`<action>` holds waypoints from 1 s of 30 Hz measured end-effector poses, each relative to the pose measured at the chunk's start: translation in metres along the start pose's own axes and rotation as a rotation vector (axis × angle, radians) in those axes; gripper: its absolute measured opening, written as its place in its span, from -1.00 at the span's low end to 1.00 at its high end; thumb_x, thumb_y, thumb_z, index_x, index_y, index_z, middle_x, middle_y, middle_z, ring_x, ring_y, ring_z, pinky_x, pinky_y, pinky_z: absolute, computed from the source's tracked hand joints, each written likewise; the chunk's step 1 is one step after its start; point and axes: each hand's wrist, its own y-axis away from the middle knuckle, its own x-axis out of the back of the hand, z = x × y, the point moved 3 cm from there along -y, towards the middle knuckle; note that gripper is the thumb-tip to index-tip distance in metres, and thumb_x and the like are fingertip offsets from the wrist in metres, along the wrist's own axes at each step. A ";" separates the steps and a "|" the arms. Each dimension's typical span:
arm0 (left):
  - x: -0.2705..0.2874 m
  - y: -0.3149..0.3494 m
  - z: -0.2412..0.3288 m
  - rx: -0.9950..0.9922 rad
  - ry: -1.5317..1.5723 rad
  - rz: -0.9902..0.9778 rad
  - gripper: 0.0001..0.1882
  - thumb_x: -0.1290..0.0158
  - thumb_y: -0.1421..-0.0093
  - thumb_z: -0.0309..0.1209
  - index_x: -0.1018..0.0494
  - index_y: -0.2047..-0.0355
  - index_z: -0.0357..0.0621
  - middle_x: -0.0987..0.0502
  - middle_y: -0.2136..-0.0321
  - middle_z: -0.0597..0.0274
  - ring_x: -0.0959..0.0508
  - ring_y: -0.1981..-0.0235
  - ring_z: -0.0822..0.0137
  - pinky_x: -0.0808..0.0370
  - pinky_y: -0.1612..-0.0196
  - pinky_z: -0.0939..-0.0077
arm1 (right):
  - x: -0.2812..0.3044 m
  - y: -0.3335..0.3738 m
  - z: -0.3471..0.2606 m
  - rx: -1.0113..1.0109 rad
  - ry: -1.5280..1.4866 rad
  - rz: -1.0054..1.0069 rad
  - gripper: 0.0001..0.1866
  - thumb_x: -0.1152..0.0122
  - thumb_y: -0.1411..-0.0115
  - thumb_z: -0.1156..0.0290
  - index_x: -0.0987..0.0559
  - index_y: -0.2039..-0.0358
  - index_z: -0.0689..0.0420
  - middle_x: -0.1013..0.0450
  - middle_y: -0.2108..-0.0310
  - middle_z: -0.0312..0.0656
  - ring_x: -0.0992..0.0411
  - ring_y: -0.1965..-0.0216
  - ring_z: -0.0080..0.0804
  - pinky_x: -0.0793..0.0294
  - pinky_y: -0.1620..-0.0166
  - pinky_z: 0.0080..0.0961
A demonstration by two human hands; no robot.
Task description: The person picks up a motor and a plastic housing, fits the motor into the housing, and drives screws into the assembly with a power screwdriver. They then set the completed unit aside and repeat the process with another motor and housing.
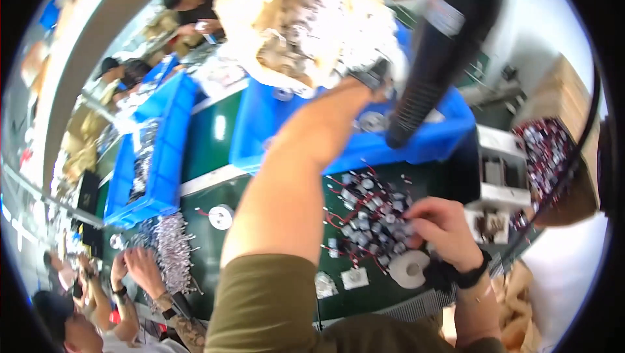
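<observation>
My left arm stretches forward over a blue bin [416, 148]. Only part of my left hand [385, 87] shows at the bin, beside a large brown bag [260, 1] of pale parts; its fingers are hidden behind a black cylindrical device [433, 53]. My right hand [444, 229] is at the right edge of a pile of small grey blocky parts with red wires [371, 216]. Its thumb and forefinger are curled together; what they hold is too small to make out. Just below lies a white disc [407, 269] with a central hole.
Leftward stand a long blue bin [172, 157], a heap of silvery wired parts [174, 249] and a white round part [221, 217]. Co-workers' hands [140, 268] are at lower left. At right are white trays [501, 164] and a cardboard box [560, 86] of wired parts.
</observation>
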 end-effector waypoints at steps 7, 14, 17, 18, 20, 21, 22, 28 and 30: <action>-0.013 -0.041 -0.004 0.482 0.145 -0.809 -0.46 -0.17 0.04 -0.13 -0.45 0.14 -0.29 -0.54 0.29 -0.07 -0.53 0.21 0.05 -0.44 0.10 0.32 | 0.002 0.002 -0.003 0.004 -0.115 -0.055 -0.91 -0.07 -0.07 0.63 -0.48 0.36 0.29 -0.45 0.50 -0.23 -0.49 0.53 -0.51 -0.51 0.43 -0.64; 0.027 -0.014 -0.001 0.398 0.551 -0.123 -0.48 -0.15 0.08 -0.16 -0.45 0.06 0.00 -0.48 0.08 0.01 -0.48 0.06 0.10 -0.39 0.04 0.20 | 0.025 0.008 0.007 0.026 0.174 0.093 -0.93 -0.11 -0.08 0.64 -0.40 0.43 0.25 -0.38 0.55 -0.32 -0.42 0.53 -0.63 -0.42 0.45 -0.72; 0.051 0.046 -0.055 -0.283 0.078 0.280 -0.70 0.02 -0.13 -0.27 -0.53 0.16 -0.06 -0.53 0.20 0.04 -0.53 0.21 0.19 -0.43 0.10 0.28 | 0.001 -0.009 0.000 0.282 0.468 0.004 -0.83 -0.13 -0.08 0.61 -0.39 0.29 0.22 -0.29 0.49 -0.39 -0.27 0.49 -0.68 -0.33 0.43 -0.73; 0.076 0.058 -0.021 -0.097 0.314 0.207 -0.68 0.06 -0.20 -0.29 -0.48 0.08 -0.09 -0.54 0.21 0.05 -0.53 0.24 0.23 -0.45 0.14 0.33 | 0.014 -0.004 -0.001 0.267 0.616 0.066 -0.77 -0.18 -0.06 0.57 -0.39 0.25 0.20 -0.26 0.51 -0.38 -0.19 0.51 -0.67 -0.25 0.47 -0.69; 0.115 0.109 -0.011 -0.009 0.238 0.330 -0.70 0.06 -0.22 -0.20 -0.52 0.14 0.01 -0.56 0.31 0.12 -0.55 0.46 0.38 -0.49 0.37 0.47 | 0.025 0.001 0.004 0.391 0.743 0.117 -0.73 -0.23 0.00 0.51 -0.38 0.29 0.20 -0.29 0.54 -0.26 -0.21 0.53 -0.58 -0.26 0.46 -0.60; 0.120 0.132 -0.005 0.168 0.578 0.346 -0.62 0.04 -0.25 -0.21 -0.40 -0.02 -0.08 -0.52 0.27 0.33 -0.48 0.30 0.44 -0.41 0.26 0.54 | 0.032 0.004 0.012 0.426 0.751 0.111 -0.74 -0.22 0.02 0.52 -0.38 0.31 0.21 -0.33 0.53 -0.19 -0.28 0.52 -0.48 -0.32 0.42 -0.55; 0.127 0.161 0.023 0.098 0.936 0.581 -0.64 -0.04 -0.21 -0.21 -0.44 0.06 -0.14 -0.52 0.31 0.28 -0.48 0.37 0.52 -0.42 0.36 0.64 | 0.034 0.006 0.017 0.414 0.798 0.111 -0.75 -0.22 0.03 0.52 -0.38 0.32 0.23 -0.37 0.50 -0.13 -0.36 0.46 -0.37 -0.38 0.36 -0.49; 0.100 0.266 0.116 -0.050 1.276 0.584 -0.53 -0.17 -0.07 -0.38 -0.33 0.02 -0.26 -0.42 0.13 0.18 -0.43 0.11 0.37 -0.38 0.07 0.55 | 0.027 0.010 0.026 0.371 1.199 0.051 -0.79 -0.19 0.03 0.51 -0.42 0.35 0.25 -0.41 0.41 -0.03 -0.41 0.33 -0.07 -0.41 0.27 -0.32; 0.091 0.280 0.158 -0.198 1.176 0.553 -0.43 -0.26 0.07 -0.41 -0.33 0.04 -0.28 -0.37 0.08 0.12 -0.39 0.05 0.29 -0.37 0.03 0.48 | 0.016 0.012 0.015 0.443 1.205 0.084 -0.80 -0.19 0.03 0.51 -0.42 0.37 0.24 -0.40 0.41 -0.02 -0.41 0.32 -0.05 -0.40 0.25 -0.30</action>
